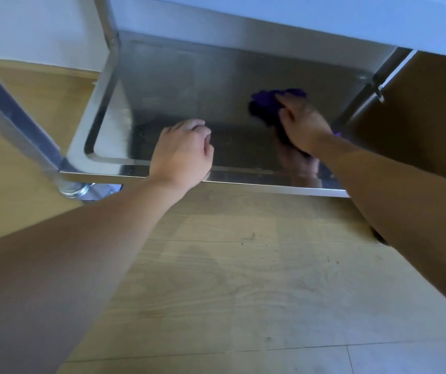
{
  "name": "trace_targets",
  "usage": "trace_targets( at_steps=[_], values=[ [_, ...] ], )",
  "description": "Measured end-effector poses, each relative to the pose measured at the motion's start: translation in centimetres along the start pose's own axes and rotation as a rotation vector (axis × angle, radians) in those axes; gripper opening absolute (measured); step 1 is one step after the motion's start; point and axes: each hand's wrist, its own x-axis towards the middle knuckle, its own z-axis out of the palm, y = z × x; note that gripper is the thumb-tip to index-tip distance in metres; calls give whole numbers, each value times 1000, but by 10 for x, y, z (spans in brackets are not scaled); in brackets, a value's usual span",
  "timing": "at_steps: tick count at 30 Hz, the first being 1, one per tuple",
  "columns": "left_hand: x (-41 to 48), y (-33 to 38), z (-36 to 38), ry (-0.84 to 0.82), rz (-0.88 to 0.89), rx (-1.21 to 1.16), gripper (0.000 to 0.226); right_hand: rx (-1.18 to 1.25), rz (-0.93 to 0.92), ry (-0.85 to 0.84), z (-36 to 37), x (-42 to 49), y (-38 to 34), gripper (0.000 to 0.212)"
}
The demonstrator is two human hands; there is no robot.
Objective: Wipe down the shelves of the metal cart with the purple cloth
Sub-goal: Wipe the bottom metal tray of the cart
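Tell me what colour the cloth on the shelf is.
Deep purple; the cloth shows in the head view, the only one.

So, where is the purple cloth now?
In the head view, the purple cloth lies on the right part of the lower shelf, under the right hand.

Soft, even light brightens the wooden floor (243, 279), while the lower shelf (189, 85) lies dim beneath the shelf above (297, 20). Its steel dully mirrors the right hand (304, 125). The purple cloth (266, 103) is blurred; wide-angle distortion slants the left cart post (14, 109).
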Motion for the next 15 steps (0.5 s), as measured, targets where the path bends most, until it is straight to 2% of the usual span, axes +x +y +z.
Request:
trace_targets(
  at_steps=[3,5,7,9,11,13,15],
  values=[
    [-2,0,2,-6,13,0,27,-11,374,58,-1,14,10,48],
    [-4,1,3,-9,19,30,30,-23,522,48,6,29,-17,46],
    [-4,0,4,-13,15,52,30,-39,389,15,20,42,-63,45],
    [-2,0,3,-13,5,65,29,18,92,-62,38,50,-116,43],
    [-1,0,2,-7,-4,93,29,119,-123,-197,47,53,-154,43],
    [-1,-1,3,-6,0,111,32,182,-193,-289,47,58,-165,43],
    [-1,-2,4,-18,17,115,36,199,-182,-294,42,61,-152,43]
  ],
)
